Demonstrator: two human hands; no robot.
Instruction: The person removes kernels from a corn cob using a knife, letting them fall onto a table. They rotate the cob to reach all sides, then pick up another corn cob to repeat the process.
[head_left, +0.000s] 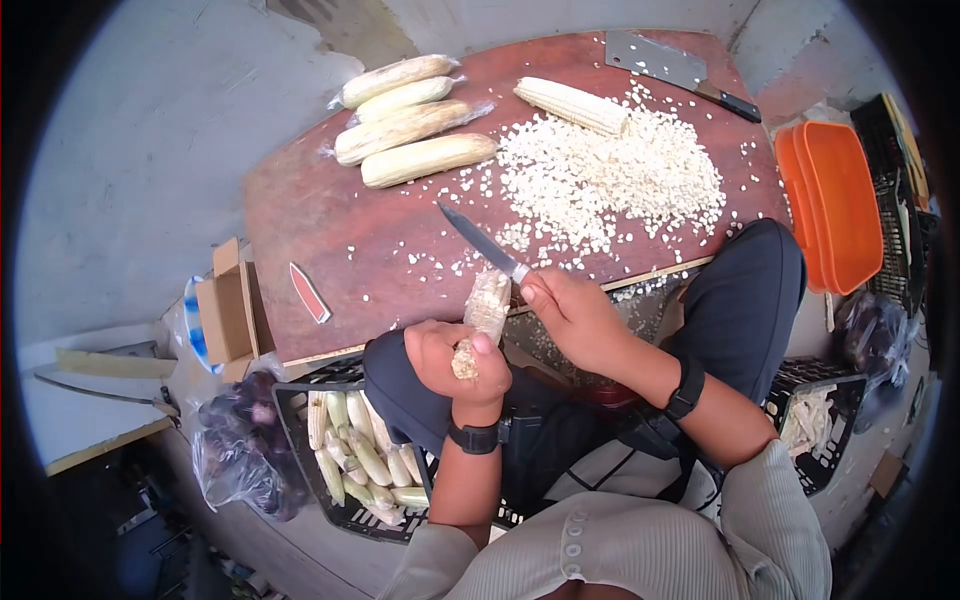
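Note:
My left hand (455, 362) is wrapped round a corn cob (489, 303) at the table's front edge; the cob's lower end sticks out below the fist. My right hand (568, 315) grips a knife (482, 240), its dark blade pointing up and left, the base of the blade beside the cob's upper end. Beyond my hands, a wide heap of loose pale kernels (610, 175) covers part of the red table (330, 235). One whole ear of corn (572, 105) lies on the heap's far side. Several ears, some in clear plastic (405, 130), lie side by side to the left.
A cleaver (655, 60) lies at the far right of the table, a red-and-white pointed piece (309, 293) at the left. Orange tubs (848, 205) stand right of the table. A black crate (350, 515) of corn, a cardboard box (225, 315) and plastic bags (245, 455) are lower left.

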